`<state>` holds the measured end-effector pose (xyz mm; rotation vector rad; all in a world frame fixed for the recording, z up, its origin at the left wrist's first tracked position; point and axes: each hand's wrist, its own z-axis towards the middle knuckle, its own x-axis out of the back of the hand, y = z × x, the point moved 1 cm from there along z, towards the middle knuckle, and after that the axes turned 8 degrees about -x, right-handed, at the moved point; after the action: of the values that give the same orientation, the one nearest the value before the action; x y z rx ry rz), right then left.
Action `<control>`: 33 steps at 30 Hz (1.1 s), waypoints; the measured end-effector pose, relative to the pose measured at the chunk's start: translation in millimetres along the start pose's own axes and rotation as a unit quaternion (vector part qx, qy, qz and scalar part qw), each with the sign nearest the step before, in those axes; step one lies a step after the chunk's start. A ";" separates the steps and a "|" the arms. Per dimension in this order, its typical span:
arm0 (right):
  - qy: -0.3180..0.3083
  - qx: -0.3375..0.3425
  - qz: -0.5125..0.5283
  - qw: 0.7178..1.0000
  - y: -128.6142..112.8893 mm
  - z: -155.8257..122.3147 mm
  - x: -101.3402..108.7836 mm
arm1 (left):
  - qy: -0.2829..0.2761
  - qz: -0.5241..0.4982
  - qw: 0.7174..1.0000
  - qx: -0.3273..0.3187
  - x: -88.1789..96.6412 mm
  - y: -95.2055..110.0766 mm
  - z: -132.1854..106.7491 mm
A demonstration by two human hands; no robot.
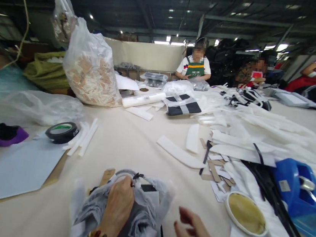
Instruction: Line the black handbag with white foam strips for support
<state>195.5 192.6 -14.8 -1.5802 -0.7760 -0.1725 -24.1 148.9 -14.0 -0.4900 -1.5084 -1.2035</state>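
My left hand (pixel 120 202), with a beaded bracelet at the wrist, is closed at the top of a plastic-wrapped bag (pixel 145 224) at the table's near edge. Its fingertips are partly hidden in the clear, crumpled plastic. Just beyond the fingers are a curved, pale handle and a small black tie (pixel 138 176). A brown cardboard tag (pixel 107 177) sticks out at the upper left of the bag. To the right, my right hand (pixel 197 235) hovers apart from the bag, slightly blurred, fingers spread and holding nothing.
A blue tape dispenser (pixel 296 189), a round dish of yellowish paste (pixel 247 214) and black strips lie right. Black tape (pixel 62 132) and a pale sheet (pixel 16 170) are left. Behind stand a large scrap-filled sack (pixel 92 68) and a wrapped black item (pixel 184 105); co-workers sit beyond.
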 end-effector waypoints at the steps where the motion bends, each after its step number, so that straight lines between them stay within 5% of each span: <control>1: 0.023 0.019 -0.054 0.998 -7.9 19.2 12.5 | -0.001 0.002 1.000 0.002 -0.4 -0.1 -0.7; 3: 0.071 0.065 -0.245 0.965 -26.7 64.2 31.6 | 0.004 0.008 1.000 -0.001 -0.3 0.7 -1.9; 8: 0.057 0.100 -0.355 0.928 -50.9 160.6 27.0 | 0.041 -0.014 0.999 -0.025 5.5 5.2 -5.5; 14: 0.032 0.098 -0.408 0.907 -42.5 183.7 1.2 | 0.013 -0.014 1.000 0.001 13.3 5.5 -5.6; 18: 0.063 0.092 -0.380 0.918 -56.6 159.3 15.6 | 0.016 -0.006 1.000 0.006 16.8 2.8 -4.5; 22: 0.116 0.043 -0.294 0.948 -52.5 93.8 47.2 | 0.015 0.017 1.000 0.014 20.5 1.7 -4.5; 25: 0.067 -0.024 -0.019 0.997 -20.3 34.8 55.6 | 0.008 0.033 0.999 0.025 22.7 1.1 -5.2; 29: -0.050 -0.125 0.103 0.986 26.2 -23.6 26.6 | 0.040 0.055 0.997 0.029 27.1 1.5 -7.7; 33: -0.079 -0.149 0.176 0.970 38.4 -49.1 -7.6 | 0.115 0.067 0.991 0.011 35.0 6.4 -13.2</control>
<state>227.4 145.5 -41.4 -2.0105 -0.5960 0.1040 -23.8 129.9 18.9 -0.4171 -1.2706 -1.0976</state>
